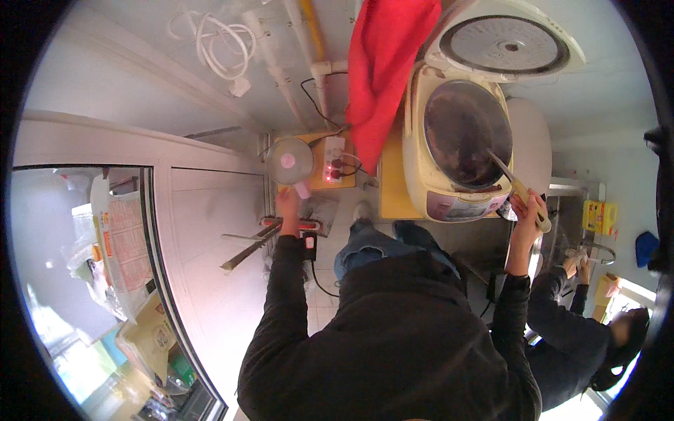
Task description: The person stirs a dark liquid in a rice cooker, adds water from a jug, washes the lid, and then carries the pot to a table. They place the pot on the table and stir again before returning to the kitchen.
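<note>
My right hand (528, 208) is closed round the pale handle of a long-handled ladle or spoon (520, 189). Its far end dips into the dark bowl (467, 126) of a large cream rice cooker (414, 161), so the head's shape is hidden. The cooker's lid (504, 43) stands raised behind it. At the left, my left hand (288, 205) is beside a small pan with a clear lid (288, 163) and pink knob. The pan's pink handle (302, 189) lies just right of my fingers, which look stretched out with nothing visible in them.
A lit power strip (333, 160) with plugs and cords lies right of the pan. Red cloth (386, 77) hangs beside the cooker. Below my left hand are a broom-like stick (246, 256) and a white cabinet (214, 231). Another person (576, 344) works at a sink on the right.
</note>
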Demonstrator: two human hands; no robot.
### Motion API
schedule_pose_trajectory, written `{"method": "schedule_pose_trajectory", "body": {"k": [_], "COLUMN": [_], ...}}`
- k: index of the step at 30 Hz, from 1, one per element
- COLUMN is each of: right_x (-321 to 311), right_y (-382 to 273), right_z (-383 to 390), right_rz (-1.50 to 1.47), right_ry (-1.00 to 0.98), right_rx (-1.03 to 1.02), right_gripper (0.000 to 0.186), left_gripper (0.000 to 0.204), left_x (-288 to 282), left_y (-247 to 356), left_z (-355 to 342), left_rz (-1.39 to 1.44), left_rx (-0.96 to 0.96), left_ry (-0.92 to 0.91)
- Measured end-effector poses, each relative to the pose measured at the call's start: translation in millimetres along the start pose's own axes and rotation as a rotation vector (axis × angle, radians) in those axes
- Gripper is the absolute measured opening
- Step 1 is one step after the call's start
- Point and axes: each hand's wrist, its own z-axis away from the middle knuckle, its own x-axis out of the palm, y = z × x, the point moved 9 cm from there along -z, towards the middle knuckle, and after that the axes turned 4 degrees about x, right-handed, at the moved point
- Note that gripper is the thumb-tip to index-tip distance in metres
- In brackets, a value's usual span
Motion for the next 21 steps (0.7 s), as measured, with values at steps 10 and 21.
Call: {"method": "schedule_pose_trajectory", "body": {"k": [10, 21], "right_x": [7, 15], "right_y": [33, 41], "right_z": [-6, 83], "right_rz": [-0.228, 0.194], "right_ry": [0.035, -0.231], "right_rx": [0.270, 0.574], "right_gripper": [0.035, 0.023], "left_gripper": [0.051, 0.034], "left_x": [37, 72], "left_y": [-4, 9], "left_z": [-2, 15], "left_rz": [-0.005, 0.144], "left_rx": [-0.328, -0.235], "left_ry": [-0.311, -0.423]}}
